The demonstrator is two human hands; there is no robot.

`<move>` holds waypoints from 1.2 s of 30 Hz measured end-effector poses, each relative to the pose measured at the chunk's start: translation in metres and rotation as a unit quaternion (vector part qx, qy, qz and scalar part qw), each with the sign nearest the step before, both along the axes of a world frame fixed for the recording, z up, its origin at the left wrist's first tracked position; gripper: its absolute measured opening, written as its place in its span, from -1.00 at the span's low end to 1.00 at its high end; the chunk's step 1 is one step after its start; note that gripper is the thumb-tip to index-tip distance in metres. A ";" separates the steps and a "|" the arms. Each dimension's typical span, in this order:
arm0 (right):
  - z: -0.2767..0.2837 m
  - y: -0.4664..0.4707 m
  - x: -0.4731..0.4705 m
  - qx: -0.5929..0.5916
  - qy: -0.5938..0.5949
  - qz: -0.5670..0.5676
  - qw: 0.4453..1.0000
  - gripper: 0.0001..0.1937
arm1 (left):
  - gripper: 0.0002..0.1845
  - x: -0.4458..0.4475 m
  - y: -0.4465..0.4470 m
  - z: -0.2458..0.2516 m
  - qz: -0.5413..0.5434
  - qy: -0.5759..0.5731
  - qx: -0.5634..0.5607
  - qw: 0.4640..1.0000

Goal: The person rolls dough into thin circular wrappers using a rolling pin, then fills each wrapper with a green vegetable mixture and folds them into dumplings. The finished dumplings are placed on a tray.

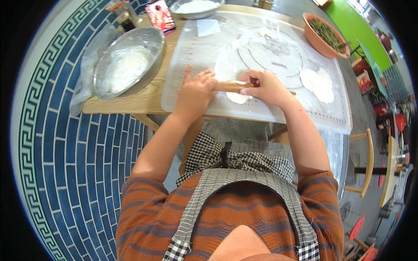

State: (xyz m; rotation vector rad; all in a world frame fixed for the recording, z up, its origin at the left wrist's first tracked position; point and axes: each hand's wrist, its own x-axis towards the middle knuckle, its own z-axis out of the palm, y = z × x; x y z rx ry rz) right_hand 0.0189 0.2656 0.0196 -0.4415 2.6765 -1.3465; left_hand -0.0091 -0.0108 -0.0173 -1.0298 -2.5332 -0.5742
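Note:
A wooden rolling pin (228, 86) lies across a thin piece of white dough (237, 98) near the front edge of the mat. My left hand (197, 93) rests palm down over the pin's left end, its fingers stretched out. Curled around the right part of the pin is my right hand (267, 85), with thumb and fingertips close to the dough; a narrow pin end pokes out past the wrist. Beneath everything lies a floured translucent mat (196, 52) with printed circles and scales. Flat dough rounds (316, 84) overlap to the right of my right hand.
Left on the wooden table (156, 93) stands a metal bowl (150, 70) with white flour or dough. An orange basin (321, 47) of chopped green filling sits at the back right. A phone (160, 16), jars (125, 21) and another metal bowl (196, 14) line the back. A chair (369, 163) stands right.

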 end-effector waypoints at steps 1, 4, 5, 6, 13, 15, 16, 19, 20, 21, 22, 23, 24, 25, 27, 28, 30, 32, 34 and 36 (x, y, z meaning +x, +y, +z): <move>0.005 -0.003 -0.005 0.018 -0.033 -0.016 0.999 -0.68 | -0.68 0.000 0.001 0.002 -0.022 0.026 0.000 0.999; 0.018 -0.012 -0.010 -0.014 -0.093 -0.046 0.995 -0.81 | -0.75 0.006 0.002 0.007 0.009 0.033 0.029 0.999; 0.021 -0.015 -0.010 -0.002 -0.096 -0.064 0.993 -0.81 | -0.76 0.008 0.002 0.009 -0.019 0.052 0.049 0.997; 0.023 -0.018 -0.010 0.009 -0.099 -0.083 0.992 -0.81 | -0.73 0.011 0.001 0.010 -0.019 0.068 0.071 0.995; 0.014 -0.025 -0.023 0.123 -0.064 -0.110 0.984 -0.78 | -0.90 0.016 0.001 0.013 0.012 0.127 0.111 0.986; 0.010 -0.024 -0.028 0.142 -0.046 -0.091 0.985 -0.75 | -0.93 0.015 0.002 0.010 -0.007 0.146 0.120 0.982; 0.009 -0.023 -0.028 0.126 -0.031 -0.099 0.987 -0.75 | -0.92 0.014 0.002 0.009 0.004 0.131 0.119 0.984; 0.007 -0.017 -0.024 0.128 0.005 -0.149 0.981 -0.72 | -0.91 0.016 -0.001 0.008 -0.005 0.129 0.125 0.984; 0.008 -0.013 -0.019 0.136 0.021 -0.170 0.976 -0.72 | -0.90 0.019 -0.003 0.009 -0.008 0.125 0.127 0.984; 0.009 -0.008 -0.016 0.137 0.054 -0.190 0.971 -0.71 | -0.89 0.020 -0.005 0.010 -0.012 0.110 0.113 0.987; 0.009 -0.002 -0.012 0.138 0.077 -0.186 0.970 -0.68 | -0.88 0.022 -0.007 0.012 -0.021 0.115 0.137 0.984; 0.010 0.006 -0.010 0.162 0.052 -0.181 0.969 -0.67 | -0.86 0.023 -0.008 0.014 -0.032 0.107 0.142 0.983; 0.011 0.014 -0.009 0.181 0.029 -0.176 0.967 -0.66 | -0.84 0.023 -0.008 0.016 -0.043 0.085 0.134 0.986; 0.012 0.023 -0.008 0.194 0.010 -0.165 0.967 -0.65 | -0.82 0.022 -0.007 0.018 -0.029 0.092 0.132 0.987; 0.013 0.039 -0.009 0.228 0.003 -0.191 0.955 -0.61 | -0.79 0.018 0.000 0.020 -0.010 0.085 0.111 0.990; 0.013 0.045 -0.011 0.228 0.020 -0.201 0.953 -0.60 | -0.82 0.012 0.008 0.021 0.023 0.031 0.106 0.994; 0.012 0.052 -0.006 0.206 0.090 -0.186 0.956 -0.60 | -0.84 0.009 0.020 0.019 0.049 0.002 0.114 0.992; 0.010 0.052 0.007 0.145 0.227 -0.105 0.958 -0.59 | -0.64 0.013 0.030 0.016 0.069 -0.031 0.056 0.996; 0.008 0.045 0.025 0.245 0.211 -0.124 0.938 -0.59 | -0.42 0.024 0.034 0.016 0.090 -0.021 -0.039 0.995; 0.007 0.037 0.041 0.274 0.130 -0.144 0.942 -0.59 | -0.07 0.033 0.034 0.022 0.071 -0.091 -0.141 0.983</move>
